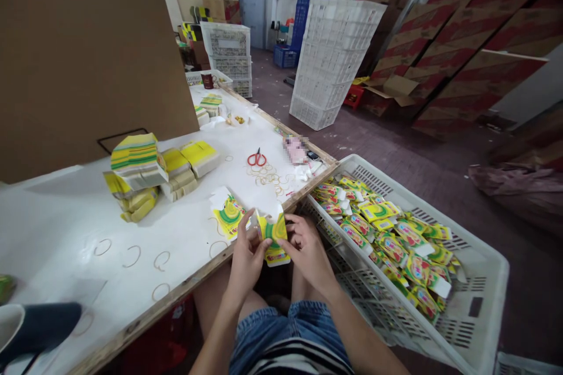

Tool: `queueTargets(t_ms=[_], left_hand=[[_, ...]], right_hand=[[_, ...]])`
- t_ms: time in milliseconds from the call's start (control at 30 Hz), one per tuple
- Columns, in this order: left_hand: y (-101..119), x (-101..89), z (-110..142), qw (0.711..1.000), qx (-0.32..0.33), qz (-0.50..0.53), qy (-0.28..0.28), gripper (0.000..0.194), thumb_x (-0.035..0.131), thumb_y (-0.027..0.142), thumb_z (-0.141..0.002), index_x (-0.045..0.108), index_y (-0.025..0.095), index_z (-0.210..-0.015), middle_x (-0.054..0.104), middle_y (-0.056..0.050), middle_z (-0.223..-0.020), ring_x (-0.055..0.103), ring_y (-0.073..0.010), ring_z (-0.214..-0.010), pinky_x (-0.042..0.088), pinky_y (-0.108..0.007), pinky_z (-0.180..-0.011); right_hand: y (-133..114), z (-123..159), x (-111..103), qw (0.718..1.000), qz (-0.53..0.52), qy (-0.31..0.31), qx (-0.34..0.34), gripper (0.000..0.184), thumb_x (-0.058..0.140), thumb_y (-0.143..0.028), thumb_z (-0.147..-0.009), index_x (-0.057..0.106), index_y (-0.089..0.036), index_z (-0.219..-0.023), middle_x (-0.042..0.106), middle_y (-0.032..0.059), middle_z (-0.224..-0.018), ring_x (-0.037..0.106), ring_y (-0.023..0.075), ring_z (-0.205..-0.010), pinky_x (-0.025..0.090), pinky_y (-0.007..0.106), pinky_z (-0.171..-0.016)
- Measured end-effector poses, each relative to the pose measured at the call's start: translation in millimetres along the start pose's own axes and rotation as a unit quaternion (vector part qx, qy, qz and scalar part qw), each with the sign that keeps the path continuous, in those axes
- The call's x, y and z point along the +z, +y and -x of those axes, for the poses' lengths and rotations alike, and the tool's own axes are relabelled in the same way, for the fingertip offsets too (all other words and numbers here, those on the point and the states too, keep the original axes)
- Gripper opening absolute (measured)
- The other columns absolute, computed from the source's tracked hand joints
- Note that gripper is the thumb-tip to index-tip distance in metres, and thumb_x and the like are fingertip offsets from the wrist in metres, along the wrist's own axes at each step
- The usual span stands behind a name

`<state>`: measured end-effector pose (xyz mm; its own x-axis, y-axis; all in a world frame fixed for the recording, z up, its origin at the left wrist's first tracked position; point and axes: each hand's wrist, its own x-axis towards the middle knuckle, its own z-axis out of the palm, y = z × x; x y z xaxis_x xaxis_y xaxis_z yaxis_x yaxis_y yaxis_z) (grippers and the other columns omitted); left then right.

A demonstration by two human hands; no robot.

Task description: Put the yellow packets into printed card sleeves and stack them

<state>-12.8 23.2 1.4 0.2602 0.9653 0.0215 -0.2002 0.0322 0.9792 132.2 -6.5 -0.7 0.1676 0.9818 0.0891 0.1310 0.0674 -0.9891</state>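
Note:
A small yellow and green printed carton (273, 229) is held between both hands just past the table's front edge. My left hand (248, 252) pinches its left side, thumb on the printed face. On the right side, my right hand (305, 243) grips it between thumb and fingers. White flaps stick out at the carton's top and bottom. Close to my left hand, flat unfolded cartons (227, 212) lie on the white table (193, 217). To my right stands a white plastic crate (477, 299) holding many folded cartons (396, 240).
Bundled stacks of flat cartons (136, 164) sit at the table's left. Red-handled scissors (257, 157) and loose rubber bands (268, 176) lie further back. A dark mug (44, 328) stands at the near left. Stacked white crates (332, 64) rise from the floor beyond.

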Motion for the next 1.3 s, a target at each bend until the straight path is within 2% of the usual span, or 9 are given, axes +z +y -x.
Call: queueTargets(t_ms=[100,233,433,633,800,900,1033,1200,1300], left_hand=[[7.3,-6.7,2.9,0.997,-0.02,0.008,-0.076,0.064,0.066,0.03,-0.083,0.035,0.024,-0.139,0.07,-0.01,-0.111,0.066,-0.0243,-0.102,0.052,-0.033,-0.084],[12.7,-14.3,5.7,0.99,-0.05,0.03,-0.125,0.047,0.067,0.03,-0.083,0.051,0.019,-0.126,0.072,-0.012,-0.107,0.068,-0.0254,-0.097,0.052,-0.031,-0.08],[17.1,-16.3,8.4,0.964,-0.099,0.09,-0.23,0.07,0.073,0.023,-0.078,0.039,0.025,-0.139,0.07,-0.011,-0.109,0.069,-0.0244,-0.093,0.053,-0.034,-0.079],[12.3,-13.5,6.4,0.978,-0.085,0.078,-0.175,0.049,0.075,0.022,-0.075,0.053,0.02,-0.119,0.071,-0.006,-0.091,0.069,-0.0192,-0.081,0.053,-0.028,-0.073],[7.9,-7.0,8.6,0.98,-0.089,0.08,-0.16,0.041,0.079,0.021,-0.069,0.052,0.02,-0.1,0.068,-0.002,-0.085,0.066,-0.0152,-0.07,0.052,-0.024,-0.064],[6.3,-4.6,10.8,0.976,-0.095,0.084,-0.174,0.039,0.078,0.022,-0.071,0.05,0.021,-0.097,0.067,-0.001,-0.085,0.065,-0.0144,-0.071,0.051,-0.023,-0.064],[8.2,-4.0,11.8,0.974,-0.104,0.083,-0.181,0.049,0.076,0.026,-0.075,0.046,0.024,-0.114,0.068,-0.004,-0.094,0.068,-0.0165,-0.076,0.052,-0.025,-0.067],[12.3,-4.3,10.1,0.979,-0.093,0.088,-0.161,0.085,0.077,0.026,-0.073,0.028,0.028,-0.143,0.067,-0.01,-0.11,0.067,-0.023,-0.094,0.053,-0.03,-0.076],[8.9,-5.3,10.1,0.972,-0.117,0.102,-0.177,0.082,0.077,0.025,-0.073,0.032,0.025,-0.142,0.071,-0.009,-0.101,0.069,-0.023,-0.087,0.053,-0.031,-0.075]], right_hand=[[1.5,-2.1,-9.1,0.998,-0.035,-0.058,-0.018,0.056,0.064,-0.036,-0.084,0.046,-0.024,-0.136,0.066,0.0061,-0.107,0.061,0.0133,-0.068,0.05,0.025,-0.062],[0.3,-4.0,-22.8,0.992,-0.005,-0.121,-0.025,0.033,0.059,-0.041,-0.088,0.065,-0.021,-0.113,0.069,0.0045,-0.091,0.061,0.0164,-0.07,0.048,0.026,-0.063],[-7.5,-1.5,-34.3,0.989,0.029,-0.142,-0.035,0.039,0.05,-0.05,-0.091,0.07,-0.02,-0.105,0.067,0.0041,-0.077,0.056,0.0165,-0.063,0.042,0.026,-0.057],[-3.8,1.7,-27.6,0.996,0.006,-0.082,-0.022,0.039,0.056,-0.049,-0.089,0.061,-0.022,-0.116,0.064,0.0014,-0.077,0.057,0.0165,-0.065,0.043,0.025,-0.058],[-2.7,0.5,-27.4,0.994,0.017,-0.102,-0.027,0.028,0.054,-0.046,-0.09,0.062,-0.019,-0.089,0.062,0.0013,-0.075,0.057,0.0156,-0.067,0.042,0.025,-0.059],[-4.5,-1.4,-29.5,0.994,0.056,-0.082,-0.053,0.028,0.053,-0.043,-0.091,0.063,-0.019,-0.08,0.062,0.0018,-0.073,0.056,0.0161,-0.067,0.041,0.026,-0.06],[-2.9,-2.2,-31.4,0.99,0.079,-0.063,-0.094,0.03,0.052,-0.041,-0.092,0.067,-0.019,-0.077,0.064,0.0045,-0.076,0.059,0.019,-0.073,0.044,0.029,-0.067],[3.8,1.0,-32.4,0.996,0.004,-0.08,-0.037,0.03,0.057,-0.045,-0.089,0.063,-0.021,-0.105,0.066,0.0041,-0.084,0.061,0.0188,-0.073,0.044,0.027,-0.062],[2.7,2.0,-33.9,0.996,0.014,-0.079,-0.034,0.028,0.056,-0.046,-0.09,0.065,-0.02,-0.086,0.062,0.0019,-0.074,0.055,0.0157,-0.063,0.04,0.026,-0.057]])
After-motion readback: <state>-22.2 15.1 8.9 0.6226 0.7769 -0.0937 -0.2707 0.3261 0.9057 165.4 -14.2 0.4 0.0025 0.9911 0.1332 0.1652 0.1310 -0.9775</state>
